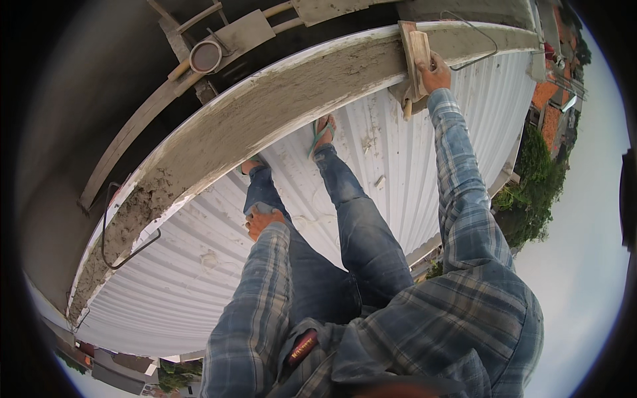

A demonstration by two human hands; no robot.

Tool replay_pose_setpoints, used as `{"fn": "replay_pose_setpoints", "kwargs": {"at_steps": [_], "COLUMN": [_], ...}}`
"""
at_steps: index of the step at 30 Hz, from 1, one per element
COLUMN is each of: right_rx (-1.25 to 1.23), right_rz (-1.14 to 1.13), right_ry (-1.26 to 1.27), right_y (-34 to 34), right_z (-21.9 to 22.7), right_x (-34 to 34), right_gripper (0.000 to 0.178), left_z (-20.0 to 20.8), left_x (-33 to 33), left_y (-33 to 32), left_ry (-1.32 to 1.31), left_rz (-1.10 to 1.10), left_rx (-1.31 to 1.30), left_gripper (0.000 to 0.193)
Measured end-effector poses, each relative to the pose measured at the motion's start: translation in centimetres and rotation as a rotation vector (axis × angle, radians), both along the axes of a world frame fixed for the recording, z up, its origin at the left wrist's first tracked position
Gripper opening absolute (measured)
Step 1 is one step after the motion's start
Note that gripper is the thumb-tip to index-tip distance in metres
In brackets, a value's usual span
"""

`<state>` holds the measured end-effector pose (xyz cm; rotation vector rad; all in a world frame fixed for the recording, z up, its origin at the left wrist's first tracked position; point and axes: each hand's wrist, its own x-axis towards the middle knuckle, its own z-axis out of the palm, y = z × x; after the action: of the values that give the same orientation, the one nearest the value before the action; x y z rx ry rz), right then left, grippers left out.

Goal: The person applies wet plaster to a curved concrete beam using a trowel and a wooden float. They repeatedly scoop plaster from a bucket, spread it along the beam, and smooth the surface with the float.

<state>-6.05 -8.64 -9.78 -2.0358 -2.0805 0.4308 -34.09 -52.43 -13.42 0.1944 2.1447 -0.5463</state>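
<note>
My right hand (434,73), at the end of an outstretched arm, is closed around the handle of a wooden plastering float (413,56). The float stands across the mortar-covered top of a long wall (285,106). Just below the float, a short wooden handle (407,109) beside a grey plate sticks out over the wall's near edge; how it is held is hidden. My left hand (263,220) is at my left knee with its fingers curled in. What they hold, if anything, cannot be made out. Rough, lumpy mortar (149,199) lies toward the wall's left end.
White corrugated roofing (371,159) lies under my sandalled feet, with small mortar crumbs on it. Bent metal rods (136,254) hook over the wall at left and right. Beyond the wall are wooden planks (133,142) and a round container (206,57). Trees and rooftops show past the roof edge.
</note>
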Motion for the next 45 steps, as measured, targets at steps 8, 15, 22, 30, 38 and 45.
{"fn": "replay_pose_setpoints", "kwargs": {"at_steps": [8, 15, 22, 30, 38, 45], "right_rx": [-0.071, 0.046, -0.036, -0.068, -0.170, 0.050], "right_rz": [0.246, 0.101, -0.143, 0.135, 0.158, 0.147], "right_ry": [0.116, 0.222, 0.057, 0.085, -0.188, -0.164], "right_y": [-18.4, -15.4, -3.6, -12.1, -8.5, -6.4], "right_z": [0.6, 1.2, -0.3, 3.4, 5.7, 5.5], "right_x": [-19.1, -15.8, -3.2, -9.1, -4.4, -5.2], "right_gripper": [0.047, 0.048, 0.051, 0.049, 0.047, 0.050], "left_z": [-0.1, 0.0, 0.1, -0.1, -0.1, 0.0], "left_x": [-0.3, -0.2, 0.1, 0.5, 0.8, 0.9], "left_y": [-0.2, -1.0, -0.7, -1.1, -1.1, -1.0], "left_ry": [0.009, 0.001, -0.020, -0.011, 0.005, 0.003], "left_rz": [0.018, 0.048, 0.045, 0.052, 0.051, 0.043], "left_rx": [-0.003, -0.024, -0.024, -0.045, -0.030, -0.034], "left_gripper": [0.069, 0.069, 0.068, 0.068, 0.068, 0.068]}}
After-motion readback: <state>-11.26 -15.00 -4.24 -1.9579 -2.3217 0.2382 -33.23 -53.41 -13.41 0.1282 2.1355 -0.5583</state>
